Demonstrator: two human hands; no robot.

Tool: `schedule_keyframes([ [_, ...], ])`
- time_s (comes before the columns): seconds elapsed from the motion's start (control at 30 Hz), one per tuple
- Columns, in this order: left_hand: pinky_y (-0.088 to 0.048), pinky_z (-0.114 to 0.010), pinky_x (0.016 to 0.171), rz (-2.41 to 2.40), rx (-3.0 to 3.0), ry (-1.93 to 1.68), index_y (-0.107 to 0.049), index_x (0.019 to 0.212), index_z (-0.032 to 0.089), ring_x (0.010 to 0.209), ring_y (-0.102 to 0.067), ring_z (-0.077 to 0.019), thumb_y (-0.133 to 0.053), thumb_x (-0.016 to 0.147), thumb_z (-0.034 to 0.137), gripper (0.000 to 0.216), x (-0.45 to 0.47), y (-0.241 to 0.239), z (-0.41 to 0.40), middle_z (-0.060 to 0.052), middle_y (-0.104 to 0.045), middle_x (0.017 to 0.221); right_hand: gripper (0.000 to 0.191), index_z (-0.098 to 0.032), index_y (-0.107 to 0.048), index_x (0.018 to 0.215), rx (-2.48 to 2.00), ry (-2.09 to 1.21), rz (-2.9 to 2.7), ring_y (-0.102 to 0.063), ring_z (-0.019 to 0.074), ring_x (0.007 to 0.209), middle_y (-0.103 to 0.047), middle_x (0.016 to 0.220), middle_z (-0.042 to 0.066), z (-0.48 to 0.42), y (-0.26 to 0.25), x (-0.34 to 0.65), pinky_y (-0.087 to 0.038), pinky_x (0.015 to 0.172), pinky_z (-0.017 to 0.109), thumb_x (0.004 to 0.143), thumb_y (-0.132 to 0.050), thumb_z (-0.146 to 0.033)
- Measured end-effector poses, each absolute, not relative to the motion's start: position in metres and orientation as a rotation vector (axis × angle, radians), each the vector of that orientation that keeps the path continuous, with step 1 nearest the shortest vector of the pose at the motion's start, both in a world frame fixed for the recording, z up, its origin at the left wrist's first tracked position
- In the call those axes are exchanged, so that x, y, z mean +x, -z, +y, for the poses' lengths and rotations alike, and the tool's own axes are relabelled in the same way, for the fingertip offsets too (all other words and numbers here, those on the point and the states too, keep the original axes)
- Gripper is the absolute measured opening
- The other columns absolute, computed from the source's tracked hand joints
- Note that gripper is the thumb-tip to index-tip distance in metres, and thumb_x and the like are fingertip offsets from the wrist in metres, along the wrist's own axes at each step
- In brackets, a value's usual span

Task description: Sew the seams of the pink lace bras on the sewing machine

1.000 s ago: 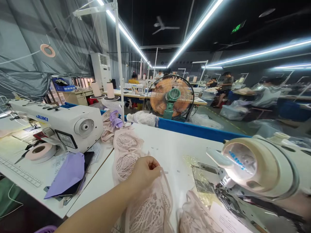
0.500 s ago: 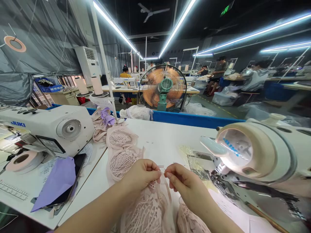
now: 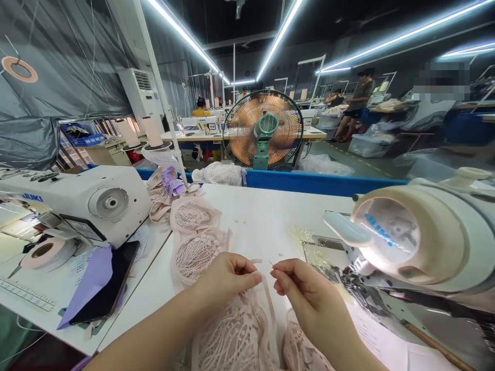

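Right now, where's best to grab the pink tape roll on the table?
I'd likely pinch the pink tape roll across its ring wall, from above on the near side: it lies flat, hole upward, with the JUKI sewing machine just beyond.

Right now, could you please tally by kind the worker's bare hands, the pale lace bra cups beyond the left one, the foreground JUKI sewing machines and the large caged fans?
Bare hands: 2
Pale lace bra cups: 2
JUKI sewing machines: 2
Large caged fan: 1
Total: 7
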State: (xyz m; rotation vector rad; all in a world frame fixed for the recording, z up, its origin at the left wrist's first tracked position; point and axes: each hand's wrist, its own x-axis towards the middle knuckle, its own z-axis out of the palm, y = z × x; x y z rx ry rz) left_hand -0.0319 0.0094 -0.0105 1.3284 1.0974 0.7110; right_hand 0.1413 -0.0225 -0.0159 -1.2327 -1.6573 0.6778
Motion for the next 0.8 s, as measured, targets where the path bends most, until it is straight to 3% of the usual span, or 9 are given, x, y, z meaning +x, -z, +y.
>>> schedule_keyframes([
  [0.2, -0.026, -0.021, 0.046, 1.166, 1.298, -0.829, -0.054, 0.059, 0.014, 0.046, -0.035, -0.0067, -0.062, 0.061, 0.033, 0.02, -0.027, 0.004, 0.007, 0.005, -0.045, 0.05, 0.02, -0.025, -0.057, 0.079, -1.179, -0.651, -1.679, -0.055, 0.0143, 0.06, -0.058, 0.065, -0.002, -0.037, 0.02, 0.13, -0.041, 0.054, 0.025, 0.088, -0.045, -0.037],
  [0.5, -0.025, -0.023, 0.049, 1.176, 1.274, -0.918, -0.05, 0.056, 0.016, 0.049, -0.033, -0.0077, -0.059, 0.06, 0.033, 0.02, -0.023, 0.003, 0.003, 0.005, -0.04, 0.049, 0.023, -0.023, -0.052, 0.079, -1.287, -1.057, -1.522, -0.053, 0.0121, 0.047, -0.061, 0.062, -0.002, -0.04, 0.022, 0.118, -0.04, 0.049, 0.025, 0.087, -0.041, -0.041],
  [0.8, -0.027, -0.024, 0.05, 1.194, 1.314, -0.907, -0.052, 0.056, 0.016, 0.05, -0.036, -0.0089, -0.058, 0.062, 0.031, 0.018, -0.021, -0.001, 0.001, 0.003, -0.045, 0.051, 0.019, -0.024, -0.05, 0.077, -1.34, -1.051, -1.601, -0.049, 0.0116, 0.042, -0.061, 0.056, -0.005, -0.038, 0.02, 0.12, -0.037, 0.045, 0.025, 0.084, -0.039, -0.038],
])
